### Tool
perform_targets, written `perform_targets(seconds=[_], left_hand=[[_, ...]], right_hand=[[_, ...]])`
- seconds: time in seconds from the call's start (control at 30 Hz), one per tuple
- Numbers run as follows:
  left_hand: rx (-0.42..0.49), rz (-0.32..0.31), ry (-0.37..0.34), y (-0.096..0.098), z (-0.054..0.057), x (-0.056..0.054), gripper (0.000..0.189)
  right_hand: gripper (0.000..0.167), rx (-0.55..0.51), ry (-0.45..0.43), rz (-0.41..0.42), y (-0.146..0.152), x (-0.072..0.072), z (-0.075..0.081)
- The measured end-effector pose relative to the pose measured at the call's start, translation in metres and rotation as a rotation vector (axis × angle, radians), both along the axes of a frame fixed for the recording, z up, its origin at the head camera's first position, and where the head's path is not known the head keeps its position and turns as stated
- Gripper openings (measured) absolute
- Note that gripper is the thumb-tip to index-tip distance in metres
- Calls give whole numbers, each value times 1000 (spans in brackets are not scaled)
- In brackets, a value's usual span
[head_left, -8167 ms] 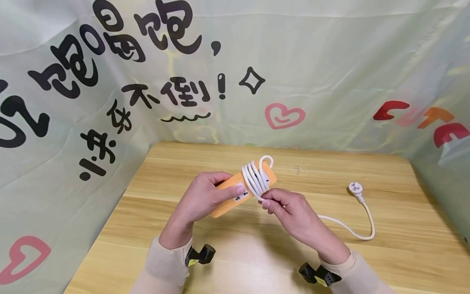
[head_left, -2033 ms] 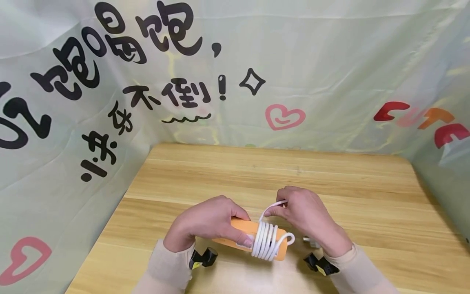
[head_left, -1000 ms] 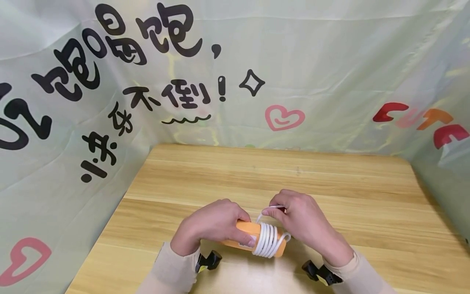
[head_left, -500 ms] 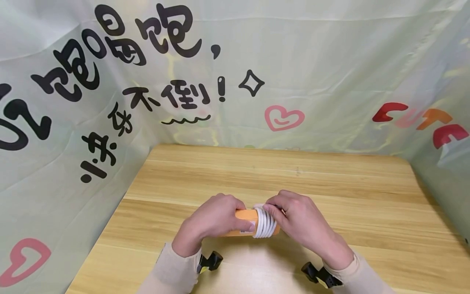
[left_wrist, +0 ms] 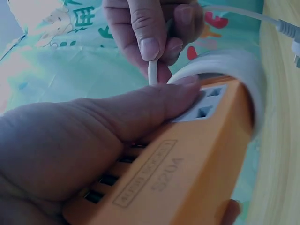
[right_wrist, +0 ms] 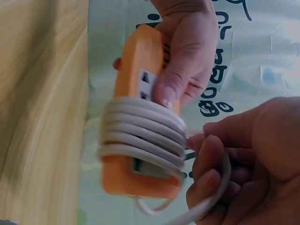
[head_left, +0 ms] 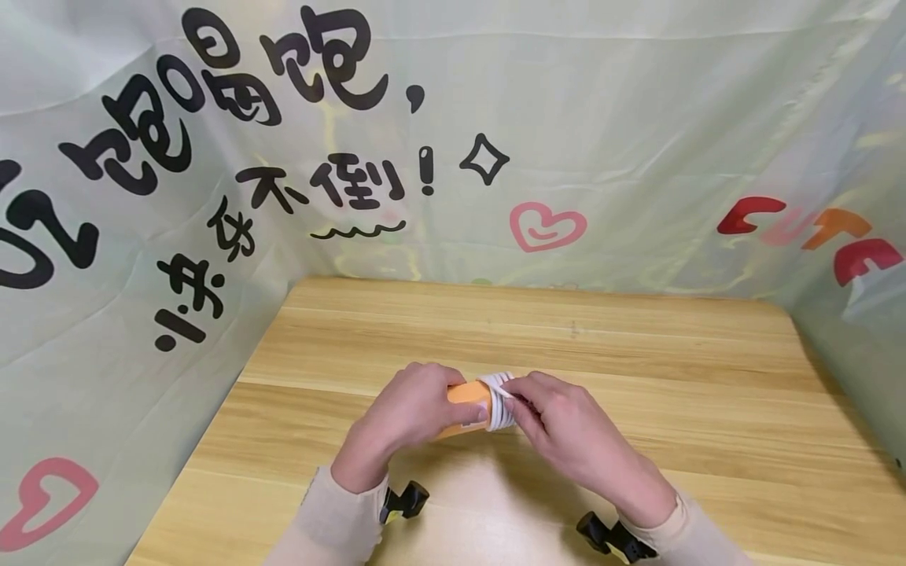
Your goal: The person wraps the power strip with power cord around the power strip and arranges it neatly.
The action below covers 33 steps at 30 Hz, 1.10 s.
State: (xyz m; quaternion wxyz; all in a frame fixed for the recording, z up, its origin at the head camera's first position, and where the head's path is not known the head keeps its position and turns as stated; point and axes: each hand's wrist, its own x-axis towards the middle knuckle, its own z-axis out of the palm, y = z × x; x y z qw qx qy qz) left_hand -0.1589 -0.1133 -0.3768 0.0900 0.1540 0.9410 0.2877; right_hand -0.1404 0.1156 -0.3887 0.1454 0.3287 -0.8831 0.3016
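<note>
My left hand (head_left: 410, 409) grips an orange power strip (left_wrist: 187, 173) above the table, its thumb lying across the socket face. White cord (right_wrist: 140, 126) is wound in several turns around the strip's far end. Beside those turns, my right hand (head_left: 576, 428) pinches the running cord between thumb and fingers, and more of it passes through the curled fingers in the right wrist view. From that hand, the cord's tail (left_wrist: 239, 11) leads to a white plug (left_wrist: 296, 49), partly cut off at the left wrist view's edge. The head view does not show the plug.
Below both hands lies a wood-grain table (head_left: 396, 330). Pale printed curtains (head_left: 637, 118) with lettering and hearts stand behind it and along its sides. A black wrist camera (head_left: 406, 501) sits on the left wrist, another (head_left: 612, 538) on the right.
The cord has gained turns around the strip, and its plug end has left the tabletop. Within the last second, the strip rose and shifted left while the right hand brought the cord across its near side.
</note>
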Motion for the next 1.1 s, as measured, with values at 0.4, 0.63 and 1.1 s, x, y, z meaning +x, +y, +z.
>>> perform_targets(seconds=[0.4, 0.63, 1.1], left_hand=[[164, 201, 80, -4, 4, -5, 29], [261, 229, 71, -4, 7, -5, 27], [595, 184, -94, -18, 15, -7, 24]], right_hand=[[13, -62, -123, 29, -1, 1, 1], [12, -19, -139, 86, -2, 1, 0], [12, 42, -328, 18, 4, -6, -2]])
